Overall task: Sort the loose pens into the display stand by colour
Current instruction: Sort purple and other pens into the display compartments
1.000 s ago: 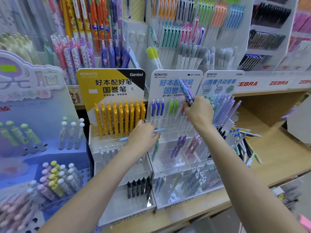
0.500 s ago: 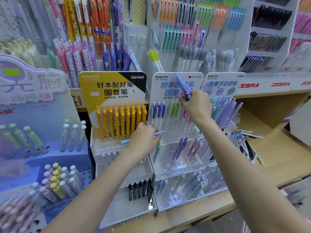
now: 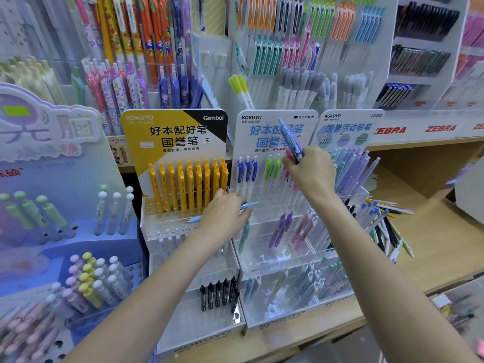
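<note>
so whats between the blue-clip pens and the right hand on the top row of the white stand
In the head view, two green-clip pens stand between the blue-clip pens and the right hand, with empty slots around them.

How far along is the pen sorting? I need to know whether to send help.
Partly done. The white stand already has blue, green and purple pens grouped. In hand: the right hand holds a blue patterned pen and a pink one at the top row; the left hand holds a light-blue pen. Left: the loose pile on the shelf.
</note>
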Tool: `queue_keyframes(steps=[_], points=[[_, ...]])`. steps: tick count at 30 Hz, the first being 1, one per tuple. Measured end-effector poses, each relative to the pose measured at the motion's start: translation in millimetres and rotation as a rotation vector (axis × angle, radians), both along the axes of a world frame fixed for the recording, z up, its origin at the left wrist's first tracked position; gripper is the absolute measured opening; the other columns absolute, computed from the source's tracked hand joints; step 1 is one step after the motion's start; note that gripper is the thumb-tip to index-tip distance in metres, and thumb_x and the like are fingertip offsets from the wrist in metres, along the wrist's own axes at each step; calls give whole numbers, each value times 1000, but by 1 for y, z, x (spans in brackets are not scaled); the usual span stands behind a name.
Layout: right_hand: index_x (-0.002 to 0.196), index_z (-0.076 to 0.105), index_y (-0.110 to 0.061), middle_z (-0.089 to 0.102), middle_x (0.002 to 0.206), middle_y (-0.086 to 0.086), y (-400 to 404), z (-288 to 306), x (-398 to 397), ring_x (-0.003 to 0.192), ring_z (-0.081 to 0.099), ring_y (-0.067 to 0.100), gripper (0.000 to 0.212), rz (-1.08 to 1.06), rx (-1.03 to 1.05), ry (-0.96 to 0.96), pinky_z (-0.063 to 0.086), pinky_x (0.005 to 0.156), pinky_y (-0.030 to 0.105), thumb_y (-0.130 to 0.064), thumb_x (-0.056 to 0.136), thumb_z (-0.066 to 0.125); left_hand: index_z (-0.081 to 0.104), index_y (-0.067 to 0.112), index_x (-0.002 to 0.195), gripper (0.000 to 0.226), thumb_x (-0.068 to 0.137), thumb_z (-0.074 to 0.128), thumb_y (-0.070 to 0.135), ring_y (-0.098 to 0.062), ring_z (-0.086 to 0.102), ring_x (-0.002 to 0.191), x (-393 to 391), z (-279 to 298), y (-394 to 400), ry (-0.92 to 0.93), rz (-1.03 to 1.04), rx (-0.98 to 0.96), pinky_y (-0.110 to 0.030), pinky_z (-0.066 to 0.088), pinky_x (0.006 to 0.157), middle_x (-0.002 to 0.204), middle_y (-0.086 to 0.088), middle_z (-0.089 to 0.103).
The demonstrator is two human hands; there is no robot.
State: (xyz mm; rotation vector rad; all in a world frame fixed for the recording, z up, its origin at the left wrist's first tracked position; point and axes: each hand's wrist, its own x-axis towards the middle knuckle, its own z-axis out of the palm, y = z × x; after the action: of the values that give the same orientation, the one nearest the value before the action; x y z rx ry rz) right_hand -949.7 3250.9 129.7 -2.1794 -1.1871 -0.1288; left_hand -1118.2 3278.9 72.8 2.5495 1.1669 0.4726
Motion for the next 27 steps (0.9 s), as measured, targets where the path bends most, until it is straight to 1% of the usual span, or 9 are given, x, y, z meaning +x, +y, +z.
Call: queue_keyframes(steps=[4, 7, 10, 13, 16, 17, 20, 24, 27], points=[[91, 62, -6, 58, 82, 12, 1, 0, -5, 80, 60, 34, 30, 5, -152, -121, 39, 61, 33, -36, 91, 55, 63, 13, 111, 30, 96, 45, 33, -16, 41, 103, 0, 0, 0, 11, -1, 7, -26, 35, 76, 104, -2, 60], [75, 54, -11, 57, 76, 11, 0, 10, 0, 72, 57, 30, 27, 8, -86, -19, 38, 60, 31, -34, 86, 62, 63, 14, 112, 31, 96, 45, 33, -16, 41, 104, 0, 0, -1, 7, -1, 1, -26, 34, 76, 106, -1, 61], [87, 64, -5, 63, 80, 14, 0, 21, 11, 74, 60, 32, 19, 51, -54, 42, 49, 63, 36, -24, 86, 62, 63, 14, 112, 31, 96, 45, 33, -18, 42, 106, -1, 1, -1, 9, -2, 0, -27, 36, 78, 106, -1, 61], [91, 65, -3, 66, 82, 17, 0, 28, 15, 76, 64, 34, 20, 145, -141, 6, 55, 69, 45, -22, 84, 66, 63, 14, 112, 30, 96, 45, 33, -17, 42, 105, -1, 1, -1, 15, -4, -3, -26, 35, 76, 105, -1, 61], [75, 60, -13, 59, 69, 10, 2, 31, 14, 70, 60, 31, 14, 220, -205, -44, 52, 62, 38, -21, 84, 66, 63, 14, 111, 30, 96, 45, 33, -17, 41, 104, 0, 2, -2, 17, 2, -4, -26, 34, 75, 104, -1, 60], [67, 54, -18, 55, 65, 7, 1, 31, 13, 69, 59, 31, 21, 234, -211, -46, 50, 60, 37, -19, 85, 65, 63, 14, 112, 31, 96, 45, 33, -17, 41, 104, 0, 2, -2, 20, 4, -1, -26, 34, 76, 104, -1, 60], [64, 52, -18, 56, 63, 9, 2, 31, 15, 67, 60, 31, 23, 280, -210, 8, 53, 61, 39, -16, 83, 66, 62, 14, 113, 31, 96, 45, 33, -16, 41, 105, 0, 2, -2, 21, 10, -1, -26, 34, 76, 106, -1, 60], [69, 51, -12, 51, 61, 7, 4, 29, 15, 65, 55, 29, 19, 276, -251, -68, 44, 52, 30, -16, 83, 64, 62, 14, 113, 31, 96, 44, 33, -16, 41, 105, 0, 1, -3, 19, 9, 7, -25, 33, 76, 107, 0, 60], [58, 39, -16, 45, 61, 6, 8, 32, 18, 65, 49, 29, 34, 196, -202, -114, 32, 49, 27, -14, 84, 60, 63, 14, 112, 31, 96, 44, 33, -15, 40, 103, 1, 1, -3, 22, 15, 9, -25, 33, 75, 106, 0, 60]])
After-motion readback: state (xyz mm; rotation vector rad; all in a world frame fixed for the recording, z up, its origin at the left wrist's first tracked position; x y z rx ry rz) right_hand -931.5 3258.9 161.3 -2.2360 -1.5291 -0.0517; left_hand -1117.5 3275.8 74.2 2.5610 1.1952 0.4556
